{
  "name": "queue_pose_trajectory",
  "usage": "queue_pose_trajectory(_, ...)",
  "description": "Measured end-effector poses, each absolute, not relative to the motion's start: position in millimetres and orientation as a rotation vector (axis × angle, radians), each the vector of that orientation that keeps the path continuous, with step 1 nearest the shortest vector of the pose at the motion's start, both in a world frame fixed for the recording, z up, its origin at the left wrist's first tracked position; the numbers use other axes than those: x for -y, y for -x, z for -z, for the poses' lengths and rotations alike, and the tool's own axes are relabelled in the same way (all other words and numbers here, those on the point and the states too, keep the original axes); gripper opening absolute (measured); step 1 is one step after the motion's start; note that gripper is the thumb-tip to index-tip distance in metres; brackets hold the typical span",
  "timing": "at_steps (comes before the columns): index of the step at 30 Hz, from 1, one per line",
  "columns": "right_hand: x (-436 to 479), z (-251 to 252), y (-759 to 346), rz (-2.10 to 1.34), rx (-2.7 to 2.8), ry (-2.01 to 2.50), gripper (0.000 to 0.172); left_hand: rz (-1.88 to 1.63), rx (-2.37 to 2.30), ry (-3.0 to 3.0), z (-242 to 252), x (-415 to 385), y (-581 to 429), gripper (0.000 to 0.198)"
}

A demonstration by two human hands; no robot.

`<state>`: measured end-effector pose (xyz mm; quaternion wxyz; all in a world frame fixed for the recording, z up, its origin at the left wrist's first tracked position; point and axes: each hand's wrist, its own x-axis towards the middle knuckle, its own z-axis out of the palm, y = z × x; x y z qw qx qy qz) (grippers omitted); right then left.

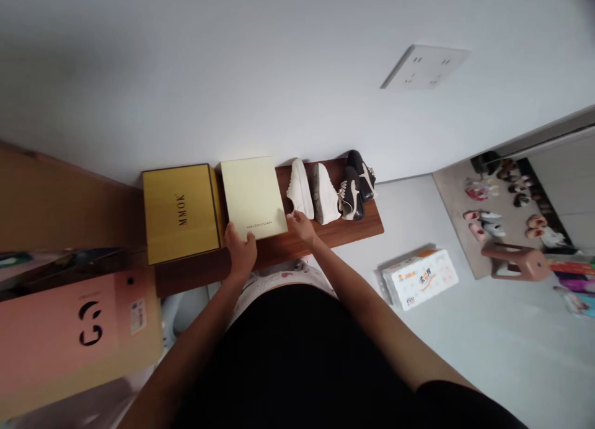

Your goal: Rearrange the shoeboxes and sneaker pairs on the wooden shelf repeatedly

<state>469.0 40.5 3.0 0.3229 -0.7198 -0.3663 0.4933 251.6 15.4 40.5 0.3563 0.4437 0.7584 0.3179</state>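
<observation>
A cream shoebox [255,196] with small lettering lies on a brown wooden shelf [320,235] against the wall. My left hand [240,250] grips its near left corner, partly in the gap beside a yellow shoebox [179,212] marked MMOK. At the near right corner of the cream box, my right hand [302,227] has its fingers closed against the side. Just beyond that hand stand two white sneakers [301,190]. Farther right on the shelf is a pair of dark sneakers [352,196] with pale stripes.
A pink carton [60,336] stands at the lower left, near brown cabinetry [69,199]. On the floor to the right lie a white tissue pack [421,279], a pinkish stool [515,261] and several shoes [483,224] on a mat. A socket plate [427,66] is on the wall.
</observation>
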Motion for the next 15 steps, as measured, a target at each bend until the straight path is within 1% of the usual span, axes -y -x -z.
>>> queue_pose_trajectory(3,-17.9,-9.4,-516.1,-1.135,0.887,1.962,0.048,-0.832,-1.751,-1.285,-50.2,-1.2,-275.8,0.066)
queue_pose_trajectory(6,-2.5,-11.2,-569.0,-0.955,0.853,2.064,0.045,-0.756,-1.576,-1.307,-47.3,0.2,-310.9,0.056)
queue_pose_trajectory(8,0.0,-9.9,-598.1,-0.873,0.849,2.141,0.043,-0.684,-1.506,-1.32,-39.5,-7.1,-336.3,0.056)
queue_pose_trajectory(11,-7.0,-6.6,-624.4,-0.834,0.957,2.224,0.044,-0.569,-1.518,-1.333,-26.4,-27.9,-373.0,0.069)
queue_pose_trajectory(15,-27.3,-3.5,-630.7,-0.934,1.331,2.214,0.054,-0.318,-1.727,-1.282,-15.1,-64.7,-411.5,0.099)
